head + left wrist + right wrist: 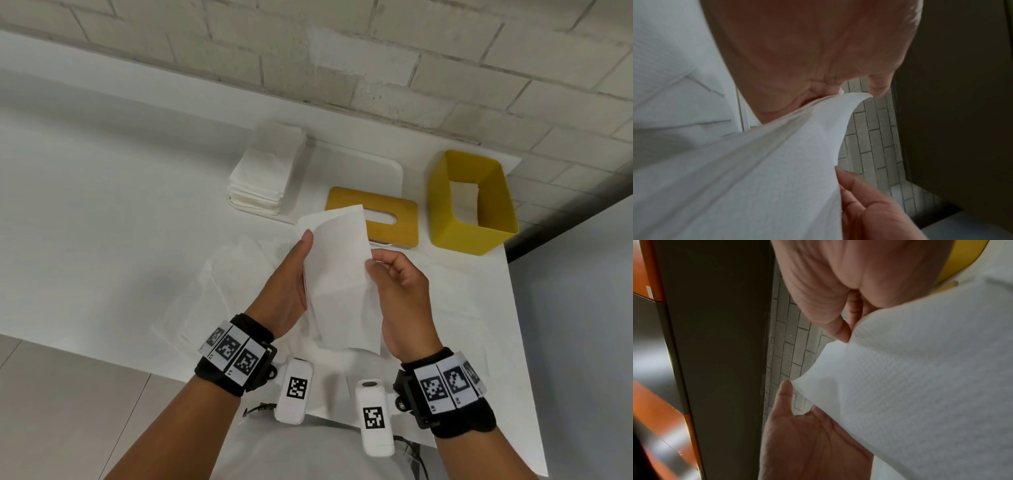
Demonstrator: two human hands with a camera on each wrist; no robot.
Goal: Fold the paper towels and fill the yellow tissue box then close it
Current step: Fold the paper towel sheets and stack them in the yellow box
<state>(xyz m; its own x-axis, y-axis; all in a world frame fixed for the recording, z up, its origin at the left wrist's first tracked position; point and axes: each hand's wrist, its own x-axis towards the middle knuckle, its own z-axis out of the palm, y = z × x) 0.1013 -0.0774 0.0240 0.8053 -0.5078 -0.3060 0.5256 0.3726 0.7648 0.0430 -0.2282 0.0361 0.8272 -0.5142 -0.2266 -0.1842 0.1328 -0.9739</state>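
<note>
**Paper towel held up between both hands**

Paper towel (337, 270) lifted above the white table (102, 205), folded lengthwise, gripped on either long edge. Left hand (286, 284) clasping the left edge, thumb pressed on top; right hand (400, 291) pinching the right edge with curled fingers. Yellow tissue box (474, 226) standing open at far right, white sheets inside. Yellow lid (394, 219) lying flat just beside it. Stack of folded towels (260, 174) farther left.

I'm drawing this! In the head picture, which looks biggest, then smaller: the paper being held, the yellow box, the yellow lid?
1. Held paper towel, though nearness to the camera enlarges it.
2. Yellow box.
3. Yellow lid, partly hidden behind the towel.
</note>
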